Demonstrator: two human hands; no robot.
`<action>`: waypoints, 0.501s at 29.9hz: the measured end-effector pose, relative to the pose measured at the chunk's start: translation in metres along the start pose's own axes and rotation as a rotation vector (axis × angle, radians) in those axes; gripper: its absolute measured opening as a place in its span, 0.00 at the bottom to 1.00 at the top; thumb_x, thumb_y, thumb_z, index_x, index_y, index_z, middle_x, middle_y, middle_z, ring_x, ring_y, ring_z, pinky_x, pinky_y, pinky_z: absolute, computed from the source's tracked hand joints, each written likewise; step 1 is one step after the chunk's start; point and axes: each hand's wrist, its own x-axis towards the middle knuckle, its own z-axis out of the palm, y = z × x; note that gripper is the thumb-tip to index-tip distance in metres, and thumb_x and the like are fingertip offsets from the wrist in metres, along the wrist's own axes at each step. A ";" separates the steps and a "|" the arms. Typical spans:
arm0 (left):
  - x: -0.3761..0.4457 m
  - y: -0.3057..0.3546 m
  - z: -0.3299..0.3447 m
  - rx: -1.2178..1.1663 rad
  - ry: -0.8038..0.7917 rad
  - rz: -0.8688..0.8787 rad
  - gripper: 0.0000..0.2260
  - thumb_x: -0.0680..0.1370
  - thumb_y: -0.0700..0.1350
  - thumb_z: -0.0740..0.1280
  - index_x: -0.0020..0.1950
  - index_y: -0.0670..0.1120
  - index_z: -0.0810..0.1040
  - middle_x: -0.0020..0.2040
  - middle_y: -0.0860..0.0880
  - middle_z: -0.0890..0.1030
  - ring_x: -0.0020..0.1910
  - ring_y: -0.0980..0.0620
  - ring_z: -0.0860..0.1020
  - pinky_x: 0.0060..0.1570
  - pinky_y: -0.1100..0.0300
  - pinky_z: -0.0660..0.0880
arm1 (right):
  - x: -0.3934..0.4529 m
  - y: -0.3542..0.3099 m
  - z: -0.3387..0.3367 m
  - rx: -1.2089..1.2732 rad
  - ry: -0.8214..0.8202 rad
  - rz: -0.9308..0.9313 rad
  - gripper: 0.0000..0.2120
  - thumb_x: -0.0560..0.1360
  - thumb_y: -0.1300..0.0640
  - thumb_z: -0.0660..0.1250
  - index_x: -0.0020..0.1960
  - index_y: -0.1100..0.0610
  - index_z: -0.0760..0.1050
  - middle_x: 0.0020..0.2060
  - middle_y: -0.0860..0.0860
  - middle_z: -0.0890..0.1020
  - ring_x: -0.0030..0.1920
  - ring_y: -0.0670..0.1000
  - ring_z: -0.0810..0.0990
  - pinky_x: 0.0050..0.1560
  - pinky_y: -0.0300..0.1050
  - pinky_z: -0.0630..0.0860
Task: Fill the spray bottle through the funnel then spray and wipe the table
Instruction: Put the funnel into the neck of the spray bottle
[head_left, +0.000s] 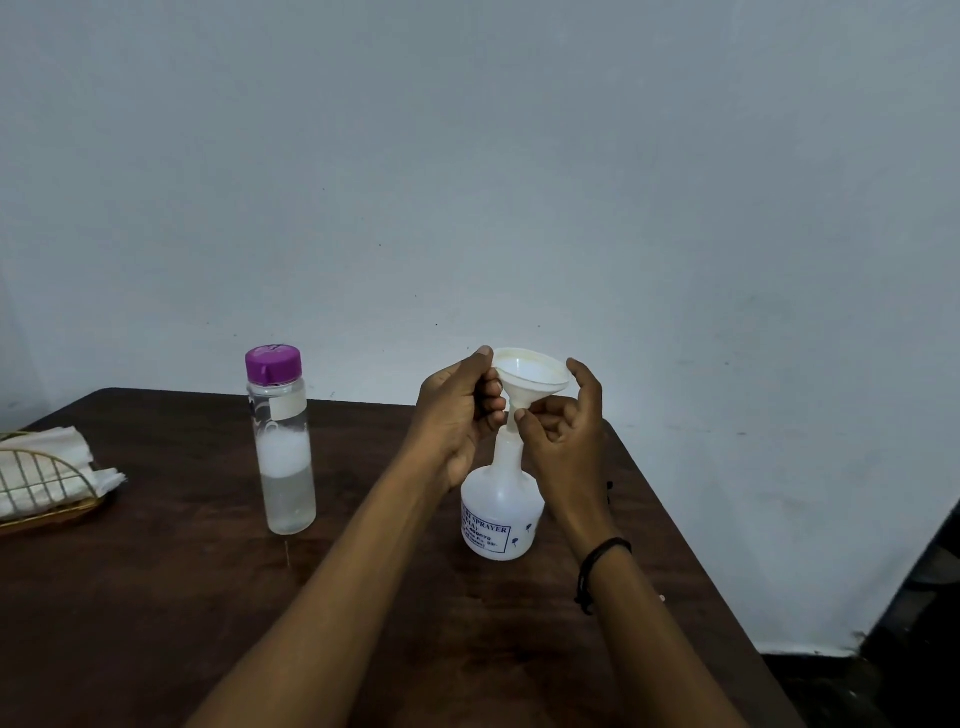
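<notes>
My left hand (457, 410) grips funnel (530, 375) rim, right hand (563, 415) pinches stem: steady seat in spray bottle (498, 512) neck on counter (156, 597) before pouring.

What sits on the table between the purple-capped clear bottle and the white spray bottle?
Only the left forearm crosses above bare dark wooden table, in the head view.

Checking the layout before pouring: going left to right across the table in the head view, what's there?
Napkin basket → purple-capped bottle → left hand → funnel seated in the spray bottle → right hand.
</notes>
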 end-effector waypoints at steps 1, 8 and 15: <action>0.000 -0.001 -0.001 0.009 0.005 -0.002 0.13 0.81 0.47 0.67 0.37 0.44 0.75 0.28 0.50 0.73 0.25 0.56 0.71 0.27 0.64 0.73 | -0.001 0.000 0.000 -0.004 -0.003 0.003 0.34 0.74 0.63 0.72 0.73 0.46 0.61 0.43 0.47 0.83 0.46 0.46 0.84 0.49 0.45 0.81; 0.002 -0.005 -0.006 0.079 0.029 -0.032 0.13 0.80 0.46 0.66 0.36 0.44 0.73 0.27 0.50 0.73 0.25 0.55 0.70 0.26 0.63 0.71 | -0.006 0.001 -0.001 -0.070 -0.031 0.031 0.35 0.74 0.62 0.73 0.74 0.49 0.60 0.49 0.50 0.83 0.50 0.43 0.82 0.46 0.33 0.79; 0.001 -0.011 -0.013 0.155 0.069 -0.058 0.15 0.79 0.47 0.66 0.33 0.46 0.70 0.26 0.51 0.70 0.26 0.54 0.68 0.28 0.62 0.68 | -0.016 0.006 0.003 -0.045 -0.052 0.044 0.37 0.74 0.63 0.72 0.76 0.48 0.58 0.57 0.54 0.81 0.54 0.48 0.82 0.46 0.27 0.76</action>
